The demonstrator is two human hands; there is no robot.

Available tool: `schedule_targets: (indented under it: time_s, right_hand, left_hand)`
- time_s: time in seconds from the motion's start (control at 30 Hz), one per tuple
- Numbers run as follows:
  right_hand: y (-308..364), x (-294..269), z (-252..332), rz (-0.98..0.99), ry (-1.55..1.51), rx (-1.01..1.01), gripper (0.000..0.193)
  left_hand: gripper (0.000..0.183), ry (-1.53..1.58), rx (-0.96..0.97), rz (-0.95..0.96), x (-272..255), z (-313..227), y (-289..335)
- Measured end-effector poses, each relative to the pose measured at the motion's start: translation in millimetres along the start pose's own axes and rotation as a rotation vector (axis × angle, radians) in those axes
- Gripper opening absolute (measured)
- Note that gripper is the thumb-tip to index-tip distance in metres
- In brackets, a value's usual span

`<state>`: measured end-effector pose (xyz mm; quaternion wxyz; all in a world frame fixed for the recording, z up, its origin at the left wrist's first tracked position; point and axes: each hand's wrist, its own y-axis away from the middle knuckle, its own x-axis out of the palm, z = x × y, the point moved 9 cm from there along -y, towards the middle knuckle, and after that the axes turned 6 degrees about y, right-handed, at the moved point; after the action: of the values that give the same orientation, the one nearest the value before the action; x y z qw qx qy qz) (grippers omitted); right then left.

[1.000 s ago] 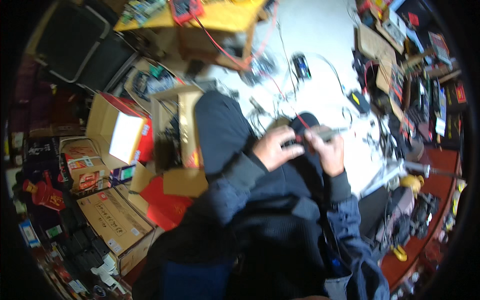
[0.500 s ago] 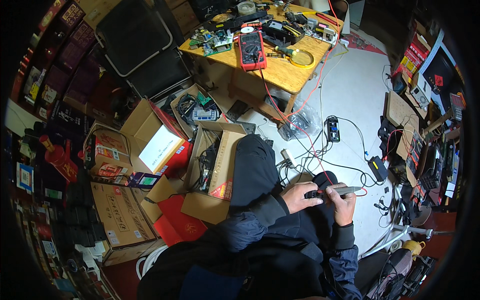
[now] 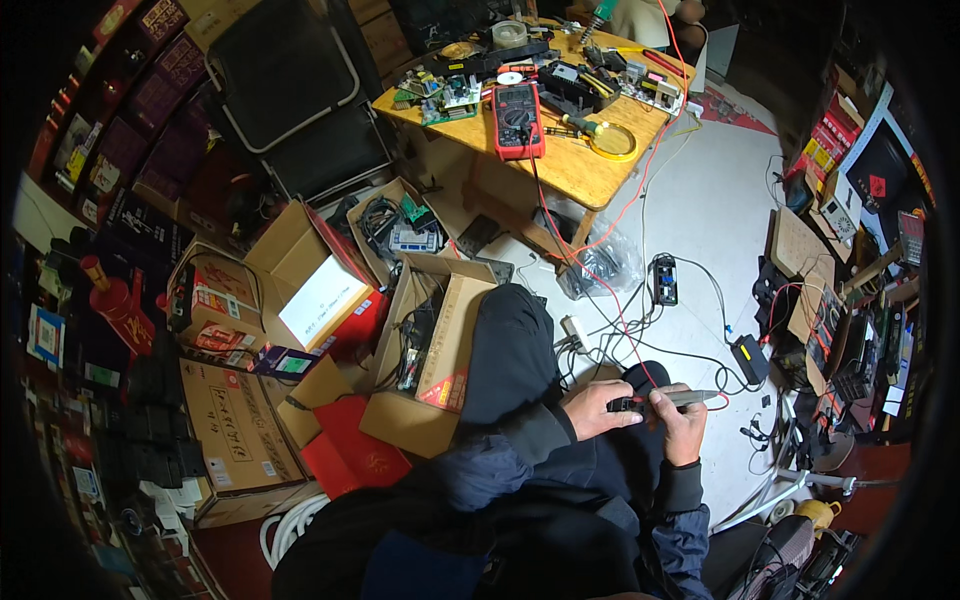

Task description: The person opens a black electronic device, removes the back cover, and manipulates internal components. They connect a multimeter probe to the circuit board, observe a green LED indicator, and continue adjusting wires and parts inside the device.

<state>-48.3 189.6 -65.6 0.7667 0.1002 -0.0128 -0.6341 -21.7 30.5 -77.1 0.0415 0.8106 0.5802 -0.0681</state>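
Note:
Above my knees, my left hand [image 3: 590, 410] is closed, with a small black part [image 3: 624, 405] between thumb and fingers. I cannot make out exactly what that part is. Close beside it, my right hand [image 3: 681, 424] grips a grey, pointed tool [image 3: 697, 397] whose tip points right. A thin red wire [image 3: 633, 345] runs down from the table side to the hands, and a short red loop shows by the tool's tip. On the wooden table lies a red multimeter [image 3: 516, 122] with leads hanging from it.
Circuit boards [image 3: 440, 93] and a yellow-rimmed magnifying glass [image 3: 613, 142] share the table. Open cardboard boxes [image 3: 445, 350] with cables stand left of my knees. Black cables, a black adapter [image 3: 748, 360] and an opened black device [image 3: 664, 280] lie on the floor. A folding chair [image 3: 285, 80] stands behind.
The view has tilted a little, so table and boxes sit lower in it. Both hands keep their holds, close together, with only slight movement.

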Motion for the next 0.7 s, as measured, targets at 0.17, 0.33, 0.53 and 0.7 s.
schedule_targets:
  time_s: [0.17,0.33,0.53,0.7]
  right_hand:
    - [-1,2,18,0.022,0.001,0.030,0.015]
    - [-15,0,44,0.030,0.062,0.064,0.016]
    - [-43,2,70,0.094,0.060,0.088,0.016]
    - [-62,12,77,0.097,0.080,0.118,0.019]
  left_hand:
    - [0.042,0.036,-0.017,-0.025,-8,-16,1]
    - [0.044,0.149,-0.050,-0.016,-18,-27,-4]
    - [0.049,0.312,0.024,0.045,-31,-35,-21]
    - [0.051,0.352,0.003,0.044,-46,-26,-33]
